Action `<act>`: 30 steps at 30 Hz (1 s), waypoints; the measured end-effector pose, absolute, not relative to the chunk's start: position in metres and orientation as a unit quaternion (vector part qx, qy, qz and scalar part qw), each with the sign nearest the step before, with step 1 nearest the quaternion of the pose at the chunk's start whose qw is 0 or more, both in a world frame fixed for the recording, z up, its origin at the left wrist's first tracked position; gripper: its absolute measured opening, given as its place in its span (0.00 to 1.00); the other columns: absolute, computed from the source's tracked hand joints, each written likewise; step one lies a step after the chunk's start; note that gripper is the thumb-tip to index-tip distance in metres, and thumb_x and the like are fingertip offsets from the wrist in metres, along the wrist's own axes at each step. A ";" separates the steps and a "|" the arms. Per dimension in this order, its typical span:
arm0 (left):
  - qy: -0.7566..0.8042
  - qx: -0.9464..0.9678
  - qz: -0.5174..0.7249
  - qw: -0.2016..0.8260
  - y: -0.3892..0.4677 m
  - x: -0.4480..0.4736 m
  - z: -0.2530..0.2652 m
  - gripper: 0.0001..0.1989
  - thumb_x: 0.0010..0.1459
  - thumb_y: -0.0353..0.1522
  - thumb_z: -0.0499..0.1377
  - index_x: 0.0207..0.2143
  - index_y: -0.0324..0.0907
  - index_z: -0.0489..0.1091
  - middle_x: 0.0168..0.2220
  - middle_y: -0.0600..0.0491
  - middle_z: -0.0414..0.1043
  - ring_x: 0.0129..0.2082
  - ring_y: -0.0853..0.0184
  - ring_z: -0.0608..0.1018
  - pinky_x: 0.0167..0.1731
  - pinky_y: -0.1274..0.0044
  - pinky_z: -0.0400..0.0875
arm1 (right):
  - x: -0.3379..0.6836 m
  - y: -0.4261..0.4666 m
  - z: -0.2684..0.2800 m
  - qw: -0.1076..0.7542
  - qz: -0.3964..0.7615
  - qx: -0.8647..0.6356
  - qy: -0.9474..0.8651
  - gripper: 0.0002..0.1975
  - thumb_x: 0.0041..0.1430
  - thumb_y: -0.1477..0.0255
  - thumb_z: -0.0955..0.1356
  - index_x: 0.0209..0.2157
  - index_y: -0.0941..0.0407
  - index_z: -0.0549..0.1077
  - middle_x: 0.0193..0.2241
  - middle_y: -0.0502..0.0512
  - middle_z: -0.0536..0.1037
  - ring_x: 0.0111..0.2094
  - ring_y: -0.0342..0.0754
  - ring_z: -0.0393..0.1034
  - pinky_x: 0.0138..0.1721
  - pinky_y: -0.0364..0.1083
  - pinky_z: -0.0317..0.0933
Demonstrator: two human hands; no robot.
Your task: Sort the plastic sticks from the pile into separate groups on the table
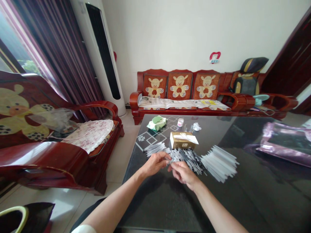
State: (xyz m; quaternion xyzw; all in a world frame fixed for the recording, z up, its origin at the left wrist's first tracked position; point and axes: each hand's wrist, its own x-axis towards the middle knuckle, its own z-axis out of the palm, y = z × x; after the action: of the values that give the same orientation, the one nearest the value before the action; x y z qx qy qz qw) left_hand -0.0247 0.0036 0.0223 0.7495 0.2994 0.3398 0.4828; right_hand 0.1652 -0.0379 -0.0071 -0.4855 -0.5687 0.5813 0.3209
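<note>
My left hand (155,163) and my right hand (184,173) meet over the near edge of the piles on the dark table. Both are closed in a pinch at a small pale, clear-looking piece between the fingertips, too small to name. Just beyond my fingers lies a heap of thin black sticks (191,160) mixed with whitish pieces. To its right is a fanned stack of translucent white tubes (220,163). A smaller bundle of whitish tubes (157,148) lies past my left hand.
On the dark glossy table (155,207) a tissue box (182,144) stands behind the heap. Farther back are a green wipes pack (157,123), a small white-and-pink tub (180,122) and crumpled tissue (196,126). A shiny purple package (286,142) lies on the right.
</note>
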 end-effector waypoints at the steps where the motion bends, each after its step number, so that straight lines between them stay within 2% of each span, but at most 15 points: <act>1: 0.297 0.750 0.336 0.485 0.004 -0.025 0.024 0.16 0.58 0.43 0.57 0.38 0.41 0.74 0.25 0.51 0.71 0.23 0.68 0.72 0.24 0.79 0.64 | 0.166 -0.038 -0.006 0.311 0.620 -0.470 -0.545 0.25 0.59 0.50 0.59 0.32 0.58 0.71 0.12 0.42 0.59 0.11 0.36 0.41 0.14 0.40 0.36; 3: 0.307 0.740 0.331 0.498 0.004 -0.026 0.025 0.15 0.57 0.43 0.58 0.34 0.40 0.75 0.22 0.52 0.69 0.21 0.69 0.71 0.22 0.79 0.63 | 0.166 -0.038 -0.003 0.298 0.646 -0.454 -0.537 0.25 0.58 0.50 0.60 0.32 0.58 0.71 0.12 0.42 0.59 0.11 0.36 0.40 0.13 0.40 0.35; 5: 0.325 0.714 0.336 0.520 0.005 -0.025 0.023 0.15 0.56 0.43 0.59 0.32 0.40 0.75 0.20 0.52 0.68 0.18 0.69 0.70 0.19 0.79 0.61 | 0.165 -0.039 0.001 0.310 0.593 -0.464 -0.580 0.24 0.60 0.51 0.59 0.30 0.58 0.71 0.12 0.43 0.59 0.12 0.37 0.43 0.14 0.40 0.39; 8: 0.364 0.658 0.351 0.558 0.007 -0.020 0.018 0.14 0.53 0.42 0.62 0.28 0.40 0.74 0.19 0.52 0.69 0.15 0.70 0.69 0.15 0.80 0.59 | 0.162 -0.042 0.004 0.334 0.374 -0.510 -0.700 0.21 0.63 0.56 0.59 0.25 0.56 0.69 0.15 0.49 0.65 0.17 0.41 0.57 0.21 0.42 0.48; 10: 0.399 0.610 0.355 0.585 0.007 -0.015 0.012 0.13 0.51 0.41 0.63 0.25 0.39 0.72 0.17 0.52 0.68 0.13 0.71 0.68 0.12 0.81 0.57 | 0.160 -0.045 0.003 0.324 0.216 -0.532 -0.752 0.20 0.65 0.60 0.58 0.26 0.55 0.71 0.21 0.54 0.72 0.23 0.44 0.63 0.27 0.44 0.51; 13: 0.436 0.544 0.358 0.621 0.007 -0.010 0.006 0.14 0.51 0.40 0.63 0.21 0.39 0.68 0.16 0.54 0.67 0.10 0.74 0.64 0.10 0.82 0.53 | 0.157 -0.049 0.000 0.303 0.115 -0.549 -0.771 0.17 0.66 0.63 0.57 0.32 0.54 0.72 0.27 0.58 0.76 0.27 0.46 0.67 0.29 0.45 0.52; 15: 0.441 0.548 0.355 0.616 0.005 -0.011 0.005 0.15 0.52 0.41 0.61 0.21 0.39 0.69 0.15 0.54 0.66 0.10 0.74 0.63 0.11 0.81 0.53 | 0.157 -0.049 -0.001 0.312 0.145 -0.551 -0.760 0.18 0.65 0.62 0.58 0.29 0.54 0.72 0.25 0.57 0.76 0.25 0.46 0.66 0.28 0.45 0.52; 18: 0.397 0.647 0.352 0.548 0.002 -0.016 0.011 0.15 0.56 0.42 0.58 0.27 0.40 0.73 0.18 0.52 0.69 0.14 0.71 0.68 0.16 0.80 0.60 | 0.161 -0.045 -0.001 0.335 0.346 -0.539 -0.691 0.21 0.62 0.57 0.59 0.23 0.55 0.70 0.15 0.51 0.67 0.18 0.43 0.59 0.22 0.43 0.49; 21: 0.330 0.718 0.347 0.505 -0.001 -0.020 0.021 0.13 0.56 0.41 0.59 0.34 0.41 0.75 0.22 0.52 0.71 0.20 0.68 0.73 0.22 0.79 0.65 | 0.168 -0.042 0.001 0.318 0.568 -0.492 -0.578 0.23 0.60 0.53 0.60 0.28 0.58 0.71 0.11 0.44 0.61 0.11 0.37 0.45 0.14 0.41 0.39; 23: 0.322 0.728 0.339 0.501 -0.002 -0.021 0.026 0.13 0.56 0.40 0.59 0.35 0.41 0.75 0.21 0.53 0.70 0.20 0.68 0.72 0.22 0.79 0.64 | 0.172 -0.041 0.001 0.301 0.633 -0.462 -0.543 0.24 0.59 0.52 0.60 0.32 0.59 0.72 0.12 0.43 0.61 0.10 0.36 0.41 0.13 0.40 0.34; 26: 0.336 0.732 0.338 0.487 -0.002 -0.021 0.029 0.11 0.56 0.40 0.59 0.31 0.41 0.75 0.19 0.54 0.68 0.17 0.69 0.69 0.21 0.80 0.60 | 0.172 -0.041 0.000 0.314 0.608 -0.457 -0.569 0.24 0.60 0.53 0.60 0.30 0.59 0.72 0.12 0.43 0.60 0.11 0.36 0.42 0.14 0.40 0.37; 30: 0.357 0.734 0.348 0.461 0.000 -0.019 0.025 0.10 0.56 0.38 0.58 0.27 0.42 0.74 0.19 0.54 0.69 0.16 0.70 0.68 0.21 0.79 0.58 | 0.168 -0.040 -0.002 0.343 0.387 -0.499 -0.696 0.22 0.63 0.57 0.59 0.24 0.56 0.71 0.14 0.48 0.64 0.17 0.41 0.57 0.22 0.43 0.48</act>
State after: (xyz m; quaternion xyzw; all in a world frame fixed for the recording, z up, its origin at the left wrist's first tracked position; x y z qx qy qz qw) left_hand -0.0190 -0.0004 0.0251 0.7340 0.3571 0.3476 0.4614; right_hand 0.1677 -0.0401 -0.0021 -0.4985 -0.6958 0.3865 0.3434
